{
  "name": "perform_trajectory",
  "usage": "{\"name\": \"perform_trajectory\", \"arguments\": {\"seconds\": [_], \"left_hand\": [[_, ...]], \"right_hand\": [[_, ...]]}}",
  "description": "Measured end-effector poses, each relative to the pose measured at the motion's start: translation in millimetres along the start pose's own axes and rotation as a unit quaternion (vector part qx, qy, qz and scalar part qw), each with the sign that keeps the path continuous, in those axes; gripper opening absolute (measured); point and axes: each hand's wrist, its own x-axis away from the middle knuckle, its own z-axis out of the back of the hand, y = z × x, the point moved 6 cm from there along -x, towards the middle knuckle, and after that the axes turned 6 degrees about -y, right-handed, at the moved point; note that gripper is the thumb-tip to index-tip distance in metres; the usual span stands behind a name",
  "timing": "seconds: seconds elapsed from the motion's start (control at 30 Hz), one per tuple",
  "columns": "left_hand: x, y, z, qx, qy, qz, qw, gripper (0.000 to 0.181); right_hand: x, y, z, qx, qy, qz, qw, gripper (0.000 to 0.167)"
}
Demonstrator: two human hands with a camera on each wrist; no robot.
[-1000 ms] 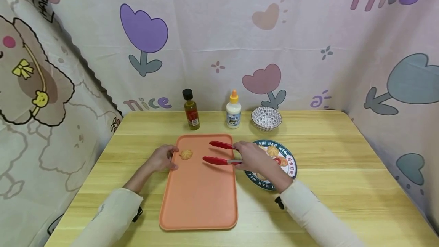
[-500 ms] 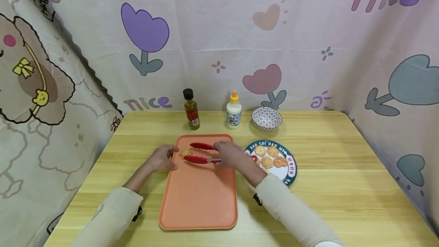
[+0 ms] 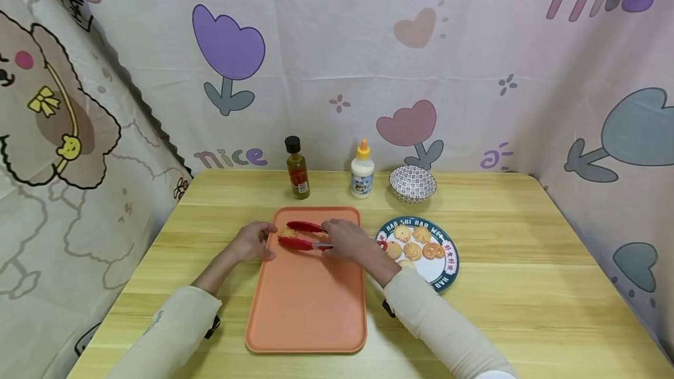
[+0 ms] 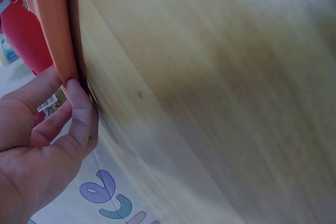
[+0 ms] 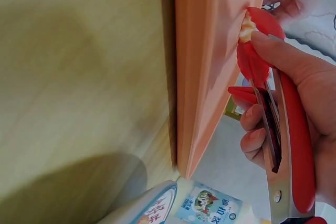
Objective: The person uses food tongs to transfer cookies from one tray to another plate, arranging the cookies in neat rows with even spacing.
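An orange tray (image 3: 308,309) lies on the table, and my left hand (image 3: 251,241) pinches its left rim between thumb and fingers. In the left wrist view the fingertips of my left hand (image 4: 50,140) press against the tray's edge (image 4: 55,30). My right hand (image 3: 344,240) grips red-tipped metal tongs (image 3: 296,244) over the upper part of the tray. Between the tong tips sits a cookie (image 3: 288,233), partly hidden by them. The right wrist view shows the cookie (image 5: 247,29) between the red tips of the tongs (image 5: 253,61), close to the tray's surface.
To the tray's right stands a plate (image 3: 451,271) with several cookies. Behind the tray are a dark-capped bottle of yellowish liquid (image 3: 298,175), a white squeeze bottle (image 3: 362,177) with an orange tip, and a patterned bowl (image 3: 413,185). A printed cloth (image 3: 316,28) hangs behind the table.
My right hand has carried the tongs leftward from beside the plate to the cookie, and their tips now stand on either side of it. My left hand keeps its place on the rim.
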Motion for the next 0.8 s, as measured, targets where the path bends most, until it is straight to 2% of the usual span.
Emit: {"name": "perform_trajectory", "arguments": {"seconds": [0.4,0.6,0.8], "left_hand": [[-1.7,-1.1,0.1,-0.003,-0.003,0.006,1.0,0.061],[-2.3,-3.5,0.4,-0.002,-0.003,0.023,0.9997,0.06],[-1.7,-3.2,-0.1,0.004,-0.004,0.014,0.9999,0.06]], "right_hand": [[9.1,7.0,6.1,-0.012,0.013,0.014,0.9997,0.047],[23.2,18.8,13.9,-0.031,0.019,0.017,0.9992,0.046],[43.7,34.6,22.0,-0.044,0.039,0.019,0.9981,0.041]]}}
